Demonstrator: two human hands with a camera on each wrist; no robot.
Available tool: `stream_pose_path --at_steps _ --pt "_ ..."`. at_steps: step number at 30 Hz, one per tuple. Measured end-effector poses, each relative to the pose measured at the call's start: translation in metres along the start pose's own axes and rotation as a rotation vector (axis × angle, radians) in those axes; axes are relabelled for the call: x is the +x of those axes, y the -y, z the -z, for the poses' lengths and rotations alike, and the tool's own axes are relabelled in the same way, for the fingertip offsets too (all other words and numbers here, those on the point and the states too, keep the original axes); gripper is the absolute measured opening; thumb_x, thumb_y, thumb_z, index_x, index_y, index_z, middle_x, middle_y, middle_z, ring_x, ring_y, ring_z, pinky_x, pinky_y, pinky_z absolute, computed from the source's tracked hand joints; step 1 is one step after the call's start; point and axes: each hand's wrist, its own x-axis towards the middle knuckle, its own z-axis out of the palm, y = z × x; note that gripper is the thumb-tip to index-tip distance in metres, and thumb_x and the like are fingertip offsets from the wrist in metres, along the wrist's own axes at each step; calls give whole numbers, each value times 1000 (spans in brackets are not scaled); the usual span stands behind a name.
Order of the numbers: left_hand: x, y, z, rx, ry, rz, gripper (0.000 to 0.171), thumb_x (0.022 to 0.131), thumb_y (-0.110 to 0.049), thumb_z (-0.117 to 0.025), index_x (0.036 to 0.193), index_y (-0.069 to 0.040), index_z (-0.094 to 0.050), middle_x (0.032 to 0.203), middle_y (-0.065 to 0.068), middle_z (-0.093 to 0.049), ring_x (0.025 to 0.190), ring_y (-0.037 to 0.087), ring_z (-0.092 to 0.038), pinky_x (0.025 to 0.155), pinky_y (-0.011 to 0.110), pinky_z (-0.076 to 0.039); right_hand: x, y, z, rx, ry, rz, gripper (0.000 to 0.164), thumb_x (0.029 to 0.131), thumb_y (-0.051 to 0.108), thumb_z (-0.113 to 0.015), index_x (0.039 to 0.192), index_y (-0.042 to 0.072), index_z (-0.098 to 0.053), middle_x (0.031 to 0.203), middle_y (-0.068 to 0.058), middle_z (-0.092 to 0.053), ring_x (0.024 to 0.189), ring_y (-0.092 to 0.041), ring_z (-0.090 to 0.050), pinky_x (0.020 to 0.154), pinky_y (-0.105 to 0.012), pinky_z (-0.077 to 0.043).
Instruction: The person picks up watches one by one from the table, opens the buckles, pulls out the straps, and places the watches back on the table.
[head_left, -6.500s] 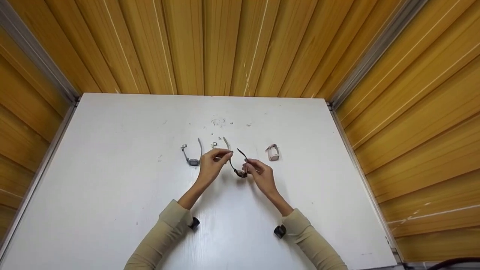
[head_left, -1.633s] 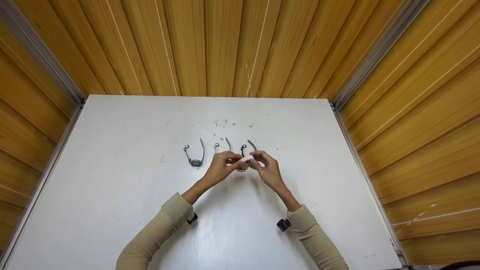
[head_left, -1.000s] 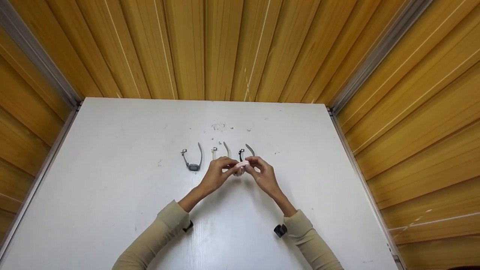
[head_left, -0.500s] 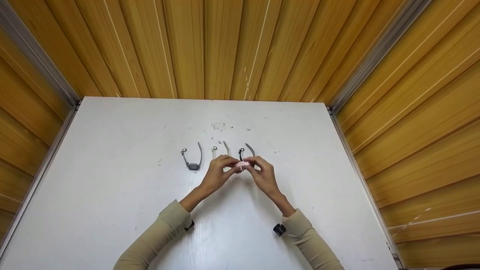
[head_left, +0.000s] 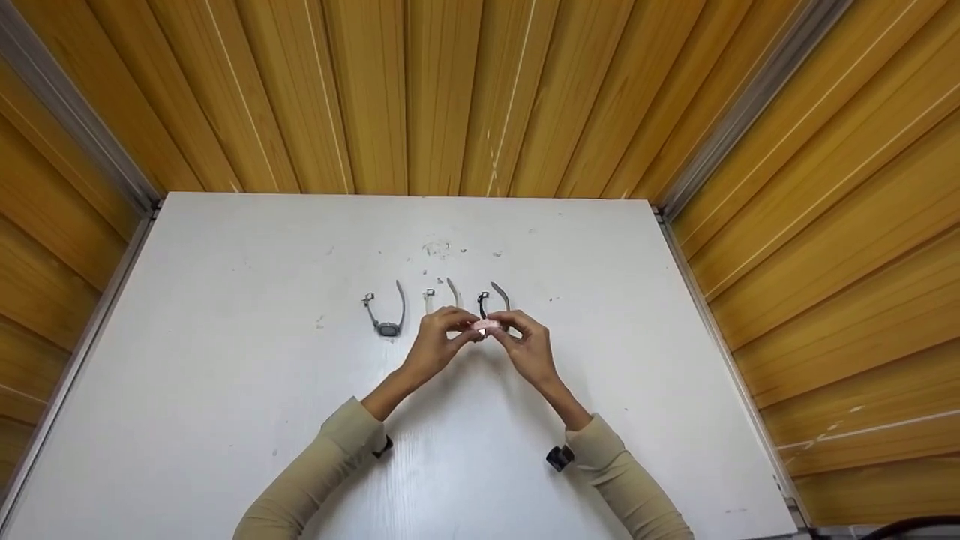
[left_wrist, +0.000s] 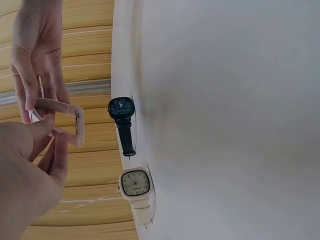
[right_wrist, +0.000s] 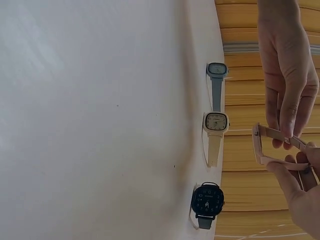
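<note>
Both hands hold a pink wristwatch (head_left: 486, 325) above the table, its strap bent into a loop. My left hand (head_left: 435, 341) pinches the strap from the left. From the right, my right hand (head_left: 529, 352) pinches the strap, fingertips close to the left hand's. In the left wrist view the pink watch (left_wrist: 79, 126) shows its case edge-on, and fingers cover the strap ends. Behind the hands lie a cream watch (left_wrist: 135, 183) and a black watch (left_wrist: 121, 107), both with straps spread open. A grey watch (head_left: 388, 329) lies left of them.
The white table (head_left: 225, 360) has several small specks and scuff marks (head_left: 436, 247) toward its back. Wood-patterned panels (head_left: 442, 90) stand behind it and along both sides, with metal rails (head_left: 739, 120) at the corners.
Earlier both hands held the black watch while the pink one lay at right. Now the black watch lies beside the cream one, and the pink watch is in the hands, turned slightly lately.
</note>
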Motion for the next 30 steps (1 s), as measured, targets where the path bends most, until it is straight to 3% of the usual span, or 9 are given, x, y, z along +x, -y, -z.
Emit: stream_pose_path --at_steps 6,11,16,23,30 --pt "-2 4 3 22 12 22 15 89 -3 -77 103 2 -76 102 15 -73 93 28 -75 85 28 -64 1 -2 1 86 -8 -59 21 89 -14 -68 110 -18 -66 111 -34 -68 102 -20 -70 86 -15 -59" --pt "0 4 4 22 5 -1 15 89 -1 -76 103 3 -76 101 15 -73 95 29 -74 86 30 -64 2 -2 3 121 -13 -55 22 89 -15 -67 110 -19 -65 112 -37 -66 103 -9 -69 89 -16 -58" --pt "0 2 2 33 -9 -36 20 88 -1 -78 107 4 -75 102 16 -73 91 28 -74 84 30 -64 1 -3 5 119 3 -61 21 89 -14 -68 109 -18 -67 111 -37 -67 101 -7 -68 90 -15 -57" --pt "-1 0 -3 14 -13 -71 16 87 -4 -79 102 0 -75 100 12 -73 95 26 -70 84 26 -63 -3 -2 5 48 27 -52 19 89 -11 -70 108 -13 -69 108 -27 -70 100 -14 -68 87 -16 -59" --pt "-4 0 -3 75 -16 -50 12 87 -5 -79 98 -3 -76 98 8 -72 96 23 -68 84 25 -62 -4 -4 6 -11 42 -46 22 89 -10 -71 110 -16 -68 109 -27 -70 101 -34 -71 86 -34 -64"
